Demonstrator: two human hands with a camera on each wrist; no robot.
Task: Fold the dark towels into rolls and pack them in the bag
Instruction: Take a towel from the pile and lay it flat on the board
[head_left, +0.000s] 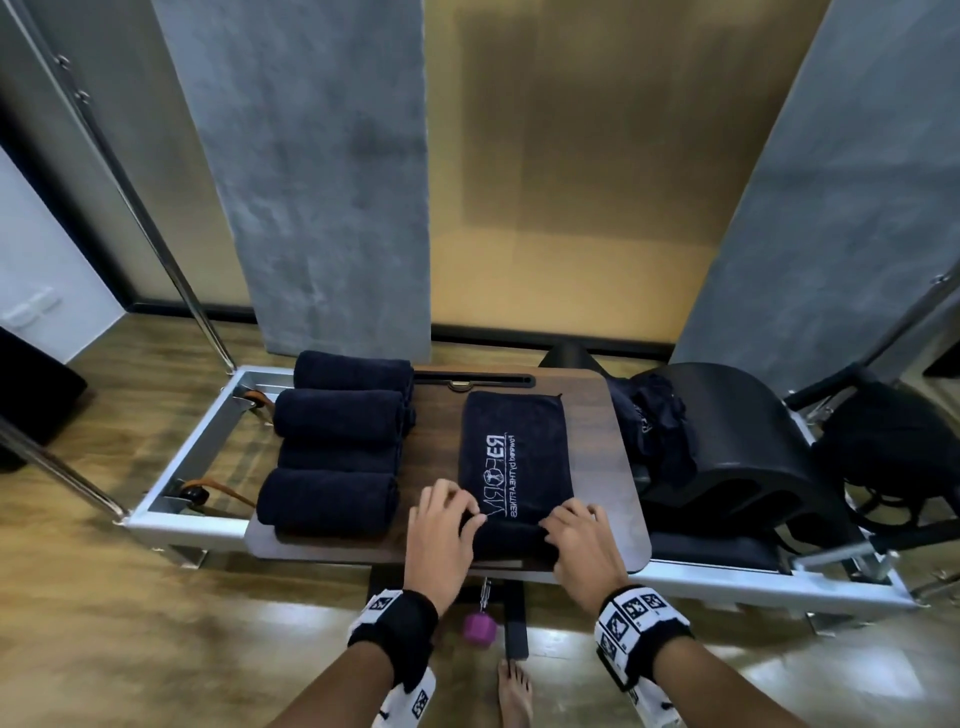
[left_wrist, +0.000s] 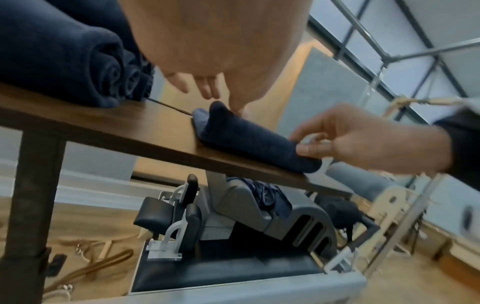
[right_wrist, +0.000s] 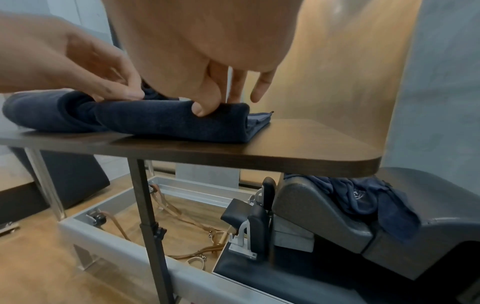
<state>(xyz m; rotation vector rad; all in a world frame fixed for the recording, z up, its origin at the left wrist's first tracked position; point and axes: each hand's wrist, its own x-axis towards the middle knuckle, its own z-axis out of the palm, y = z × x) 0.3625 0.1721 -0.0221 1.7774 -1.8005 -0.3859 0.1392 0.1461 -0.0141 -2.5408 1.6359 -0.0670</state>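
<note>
— four rolled towels (head_left: 332, 441) already sit in a row on the left part of the bench (head_left: 597, 415), side by side, their spiral ends showing in my left wrist view. what do you have in front of you?

— one more dark towel (head_left: 514, 457), folded into a long strip down the middle of the bench, white lettering facing up. its near end is turned over into the start of a roll, right at the bench's near edge.

— and your hands?

— both on that roll. my left hand (head_left: 441, 525) holds its left end, fingers (head_left: 457, 501) curled over the top and thumb pressed into the near side. my right hand (head_left: 582, 540) does the same at the right end: the right wrist view shows the thumb dug into the front of the roll with the fingertips coming down behind it.

— so neither hand is slack?

— no, each one is clamped around the rolled part of the towel.

— anything else nearby?

— a heap of unfolded dark towels (head_left: 654, 421) lies on the black curved pad (head_left: 748, 457) to the right, lower than the bench top. a black bag (head_left: 898, 441) sits farther right, beyond that pad. a purple weight (head_left: 480, 626) hangs under the bench, above the wooden floor (head_left: 156, 623).
</note>
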